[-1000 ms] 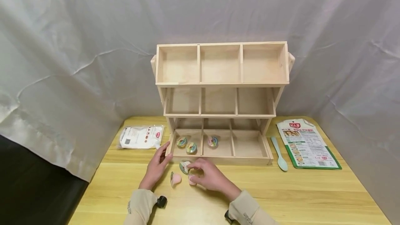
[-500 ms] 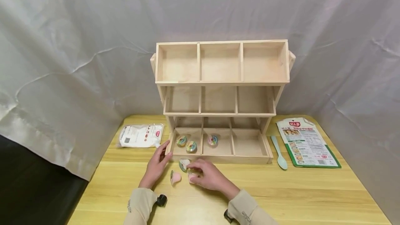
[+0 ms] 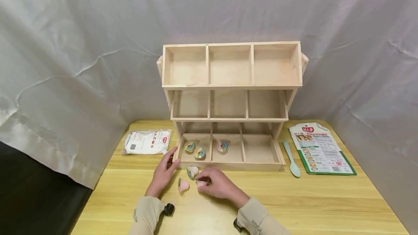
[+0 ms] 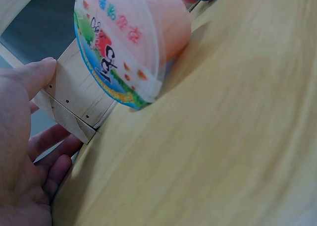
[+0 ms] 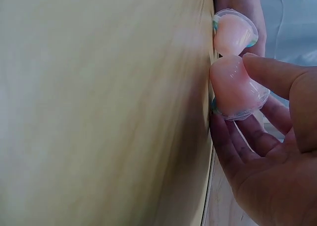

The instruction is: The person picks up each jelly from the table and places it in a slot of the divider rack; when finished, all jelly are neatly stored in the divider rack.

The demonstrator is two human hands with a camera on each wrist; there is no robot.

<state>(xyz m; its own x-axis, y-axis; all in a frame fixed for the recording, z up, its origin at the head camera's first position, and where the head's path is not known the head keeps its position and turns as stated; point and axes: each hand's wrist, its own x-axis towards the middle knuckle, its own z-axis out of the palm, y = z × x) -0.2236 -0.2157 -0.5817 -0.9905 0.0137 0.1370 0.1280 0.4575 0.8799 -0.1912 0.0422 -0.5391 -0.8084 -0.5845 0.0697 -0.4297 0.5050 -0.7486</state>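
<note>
My right hand (image 3: pixel 217 184) pinches a pink jelly cup (image 5: pixel 230 84) by thumb and fingers, low over the table; in the right wrist view the thumb lies against its base and fingers reach its lid rim. A second jelly cup (image 3: pixel 192 172) lies tipped just beyond those fingertips. Another jelly cup (image 3: pixel 184 185) lies on its side between both hands, its printed lid facing left. My left hand (image 3: pixel 164 173) holds the front left corner of the tiered wooden box (image 3: pixel 228 166), thumb on the front panel, fingers round the side.
In the bottom tier, the left compartment has two jelly cups (image 3: pixel 199 153) and the middle one has a single jelly cup (image 3: pixel 222 147). A white packet (image 3: pixel 148 141) lies left of the box. To the right are a pale green spoon (image 3: pixel 293 164) and a green-and-white pouch (image 3: pixel 321 149).
My right index finger has drawn back from the tipped cup toward the cup nearest my thumb, whose rim now shows more. My left hand stays at the box corner.
</note>
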